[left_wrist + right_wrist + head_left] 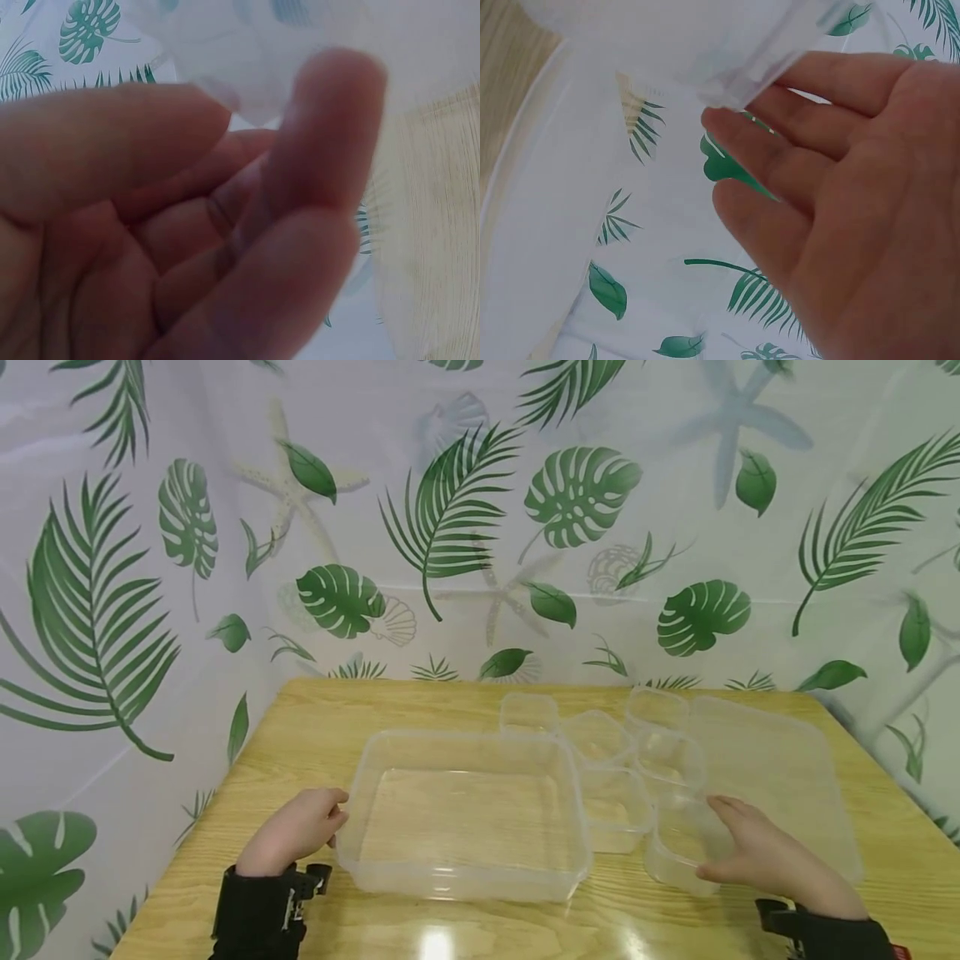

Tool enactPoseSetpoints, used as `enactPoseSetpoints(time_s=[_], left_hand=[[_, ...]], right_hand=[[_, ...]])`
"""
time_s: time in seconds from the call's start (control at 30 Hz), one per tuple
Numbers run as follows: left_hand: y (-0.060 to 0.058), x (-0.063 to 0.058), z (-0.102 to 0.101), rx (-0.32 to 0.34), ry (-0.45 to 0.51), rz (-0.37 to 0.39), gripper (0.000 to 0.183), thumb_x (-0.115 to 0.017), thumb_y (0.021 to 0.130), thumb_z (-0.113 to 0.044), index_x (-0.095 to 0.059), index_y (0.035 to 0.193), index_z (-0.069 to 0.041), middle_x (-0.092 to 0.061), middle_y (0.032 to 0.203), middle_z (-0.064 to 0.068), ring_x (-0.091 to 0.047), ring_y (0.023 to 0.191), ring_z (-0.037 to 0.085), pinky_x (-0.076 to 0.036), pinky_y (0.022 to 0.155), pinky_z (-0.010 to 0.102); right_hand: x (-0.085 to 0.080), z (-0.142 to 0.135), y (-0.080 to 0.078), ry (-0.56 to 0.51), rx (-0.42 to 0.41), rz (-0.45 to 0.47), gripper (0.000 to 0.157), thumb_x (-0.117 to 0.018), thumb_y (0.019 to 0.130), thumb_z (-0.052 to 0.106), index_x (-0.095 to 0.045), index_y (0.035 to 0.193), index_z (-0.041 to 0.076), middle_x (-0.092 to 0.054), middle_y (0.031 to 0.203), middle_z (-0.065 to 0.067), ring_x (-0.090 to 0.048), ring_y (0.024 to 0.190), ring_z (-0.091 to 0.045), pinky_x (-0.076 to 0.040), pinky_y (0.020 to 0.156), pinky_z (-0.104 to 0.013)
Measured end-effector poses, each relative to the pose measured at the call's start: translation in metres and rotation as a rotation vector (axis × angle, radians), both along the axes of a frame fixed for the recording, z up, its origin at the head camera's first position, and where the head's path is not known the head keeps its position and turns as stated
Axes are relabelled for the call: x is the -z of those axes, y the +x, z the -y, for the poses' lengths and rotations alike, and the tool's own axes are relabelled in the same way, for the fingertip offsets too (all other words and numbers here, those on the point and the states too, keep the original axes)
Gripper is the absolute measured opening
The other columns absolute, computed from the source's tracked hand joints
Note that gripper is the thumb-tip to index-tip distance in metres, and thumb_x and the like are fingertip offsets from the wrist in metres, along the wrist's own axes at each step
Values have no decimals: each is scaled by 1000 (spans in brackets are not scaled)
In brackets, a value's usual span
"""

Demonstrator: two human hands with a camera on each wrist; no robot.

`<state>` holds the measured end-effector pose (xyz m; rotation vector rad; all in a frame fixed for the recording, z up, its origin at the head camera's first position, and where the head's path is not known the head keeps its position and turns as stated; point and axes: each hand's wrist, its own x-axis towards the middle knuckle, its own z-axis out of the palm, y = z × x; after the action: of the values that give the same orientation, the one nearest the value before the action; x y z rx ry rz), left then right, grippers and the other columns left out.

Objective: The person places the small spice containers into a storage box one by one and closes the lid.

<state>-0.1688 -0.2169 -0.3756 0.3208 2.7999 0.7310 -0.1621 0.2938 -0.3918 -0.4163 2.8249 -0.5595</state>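
A large clear plastic box [468, 883] stands uncovered on the wooden table. At its left wall is my left hand [296, 828], fingers loosely bent near the rim. In the left wrist view, the thumb and fingers [330, 135] stand apart, with the translucent wall blurred behind them. My right hand [772, 852] is spread at the right side of a small clear container [671, 860], its thumb low in front and its fingers farther back. The right wrist view has the fingertips [727, 131] at the edge of clear plastic; firm contact is hard to tell.
Several more small clear containers, such as the nearer one [615, 835] and the far one [528, 714], stand right of and behind the box. A large translucent lid [780, 777] lies at the right of the table [322, 710]. A leaf-patterned sheet [465, 635] hangs behind.
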Motion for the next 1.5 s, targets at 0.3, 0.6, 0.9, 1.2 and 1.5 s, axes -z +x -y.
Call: enactPoseSetpoints(time_s=[0.3, 0.6, 0.9, 1.2, 1.5], left_hand=[[0, -1, -1, 14, -17, -40, 5, -51, 88, -2, -56, 88, -2, -43, 58, 4, -45, 50, 13, -33, 48, 28], [0, 0, 1, 16, -12, -36, 7, -51, 88, -3, -54, 81, -5, -42, 57, 4, -45, 50, 13, -32, 48, 28], [0, -1, 3, 10, -1, -31, 8, -51, 88, -3, -57, 92, -1, -44, 59, 4, -47, 51, 13, -34, 49, 28], [-2, 0, -1, 14, 30, -51, 7, -51, 87, -2, -57, 89, -2, -44, 58, 3, -47, 50, 13, -34, 48, 27], [2, -2, 1, 5, 27, -30, 8, -51, 88, -2, -57, 92, -1, -44, 59, 4, -46, 51, 14, -34, 49, 28]], right_hand=[[-3, -2, 2, 27, 3, 0, 97, -70, 68, 47, -30, 125, -20, -31, 122, -40, -30, 109, -54, -35, 80, -56], [-18, -14, 17, 54, 42, -143, 89, -72, 69, 40, -35, 121, -21, -36, 115, -40, -36, 101, -54, -37, 75, -56], [-40, 4, 35, 35, 59, -277, 93, -75, 66, 41, -32, 124, -19, -34, 119, -38, -34, 104, -52, -33, 76, -60], [-52, 55, 48, -72, 29, -582, 92, -81, 56, 37, -42, 120, -16, -44, 114, -35, -39, 101, -48, -34, 75, -58], [-66, 104, 35, -121, -114, -724, 88, -81, 56, 38, -46, 120, -13, -48, 115, -30, -44, 104, -43, -36, 78, -55]])
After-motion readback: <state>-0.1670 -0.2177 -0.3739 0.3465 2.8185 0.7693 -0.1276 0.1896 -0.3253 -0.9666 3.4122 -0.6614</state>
